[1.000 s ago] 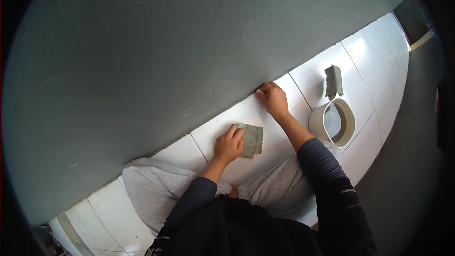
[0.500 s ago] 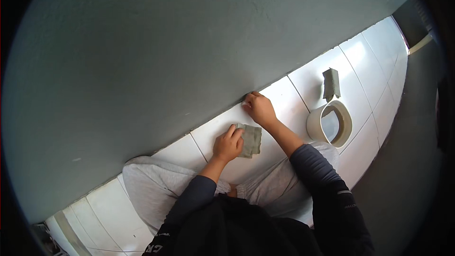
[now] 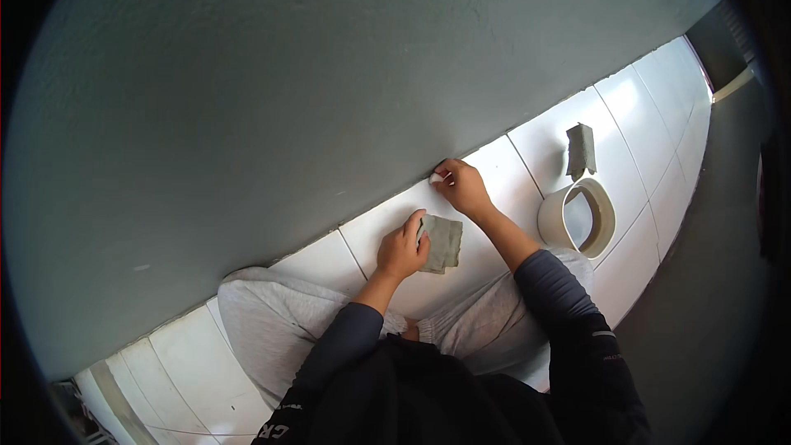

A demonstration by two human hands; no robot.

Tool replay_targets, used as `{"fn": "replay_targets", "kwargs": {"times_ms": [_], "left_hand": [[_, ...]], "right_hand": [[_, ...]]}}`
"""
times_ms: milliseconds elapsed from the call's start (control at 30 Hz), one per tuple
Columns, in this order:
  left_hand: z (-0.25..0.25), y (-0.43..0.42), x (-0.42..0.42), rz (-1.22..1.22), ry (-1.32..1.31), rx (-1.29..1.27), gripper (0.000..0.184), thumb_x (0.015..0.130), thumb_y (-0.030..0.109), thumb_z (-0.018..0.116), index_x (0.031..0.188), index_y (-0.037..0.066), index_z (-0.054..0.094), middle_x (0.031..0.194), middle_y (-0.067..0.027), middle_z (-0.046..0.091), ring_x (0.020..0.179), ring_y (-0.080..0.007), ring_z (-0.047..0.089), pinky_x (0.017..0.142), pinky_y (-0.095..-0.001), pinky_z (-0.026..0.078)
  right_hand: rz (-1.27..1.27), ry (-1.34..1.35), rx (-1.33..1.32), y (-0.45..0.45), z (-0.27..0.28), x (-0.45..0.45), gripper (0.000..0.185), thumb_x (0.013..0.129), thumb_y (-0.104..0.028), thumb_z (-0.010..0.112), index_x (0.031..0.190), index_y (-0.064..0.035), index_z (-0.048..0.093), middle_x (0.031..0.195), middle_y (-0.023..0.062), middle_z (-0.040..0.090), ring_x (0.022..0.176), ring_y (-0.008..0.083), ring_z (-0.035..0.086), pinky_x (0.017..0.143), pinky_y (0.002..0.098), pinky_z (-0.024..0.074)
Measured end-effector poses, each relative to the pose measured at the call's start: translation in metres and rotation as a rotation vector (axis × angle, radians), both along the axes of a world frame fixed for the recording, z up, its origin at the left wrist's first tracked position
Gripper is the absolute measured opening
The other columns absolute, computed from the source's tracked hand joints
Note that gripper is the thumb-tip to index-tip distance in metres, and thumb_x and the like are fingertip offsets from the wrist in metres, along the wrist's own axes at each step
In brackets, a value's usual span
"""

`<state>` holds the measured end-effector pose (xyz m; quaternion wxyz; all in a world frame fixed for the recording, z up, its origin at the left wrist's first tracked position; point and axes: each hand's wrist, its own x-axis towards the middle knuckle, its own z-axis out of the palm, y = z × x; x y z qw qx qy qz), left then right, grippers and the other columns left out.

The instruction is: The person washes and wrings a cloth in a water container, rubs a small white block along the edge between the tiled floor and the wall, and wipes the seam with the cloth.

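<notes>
My left hand (image 3: 402,252) grips the near edge of some grey-green sheets (image 3: 443,245) that look like worn sandpaper, thumb and fingers around their left side, just above the white tiles. Up at the seam where the tiles meet the wall, my right hand (image 3: 465,189) pinches a small white piece (image 3: 436,178). Its kind is too small to tell, and the fingers partly cover it.
A grey painted wall (image 3: 288,107) rises behind the white tiled floor (image 3: 494,169). To the right stands a cream-coloured container (image 3: 607,218) with liquid inside. Beyond it a folded grey-green piece (image 3: 581,151) stands on the tiles. My crossed legs (image 3: 272,309) are close in front.
My left hand has its fingers more around the sheets' left edge now. The right hand has turned slightly, so more of the white piece shows. The whole view has shifted a little.
</notes>
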<state>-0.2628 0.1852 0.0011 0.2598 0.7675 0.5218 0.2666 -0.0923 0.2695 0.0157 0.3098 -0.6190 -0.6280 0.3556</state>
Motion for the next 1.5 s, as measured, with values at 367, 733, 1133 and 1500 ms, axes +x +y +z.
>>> {"fn": "replay_targets", "kwargs": {"times_ms": [367,733,1133,1500], "left_hand": [[0.002,0.000,0.001,-0.015,0.032,-0.001,0.042,0.078,0.014,0.053,0.118,0.004,0.045,0.089,-0.0185,0.063,0.071,-0.0361,0.061,0.062,-0.0437,0.050],[0.004,0.001,0.001,-0.027,0.045,-0.052,0.043,0.078,0.013,0.052,0.119,0.005,0.044,0.094,-0.0184,0.062,0.073,-0.0361,0.062,0.065,-0.0436,0.050],[0.000,0.001,0.000,-0.030,0.037,-0.029,0.044,0.077,0.012,0.053,0.120,0.004,0.045,0.093,-0.0197,0.063,0.074,-0.0359,0.062,0.066,-0.0432,0.050],[0.000,0.001,0.001,-0.020,0.040,-0.020,0.044,0.077,0.013,0.053,0.120,0.006,0.045,0.093,-0.0184,0.063,0.075,-0.0353,0.062,0.066,-0.0428,0.051]], "right_hand": [[-0.043,-0.216,0.047,-0.006,0.000,-0.006,0.017,0.068,-0.013,0.069,0.078,-0.0017,0.063,0.085,0.0114,0.061,0.073,0.0281,0.062,0.067,0.0367,0.0499],[-0.097,-0.272,0.077,-0.009,0.003,-0.016,0.016,0.068,-0.013,0.067,0.079,-0.0017,0.063,0.087,0.0128,0.060,0.077,0.0319,0.061,0.070,0.0394,0.0493],[-0.195,-0.266,0.050,0.000,0.002,0.000,0.017,0.067,-0.015,0.068,0.078,-0.0022,0.065,0.085,0.0118,0.061,0.075,0.0317,0.061,0.069,0.0404,0.0496],[-0.238,-0.282,0.046,0.004,0.002,0.008,0.014,0.067,-0.013,0.066,0.075,-0.0024,0.061,0.083,0.0118,0.059,0.076,0.0310,0.060,0.067,0.0397,0.0499]]}}
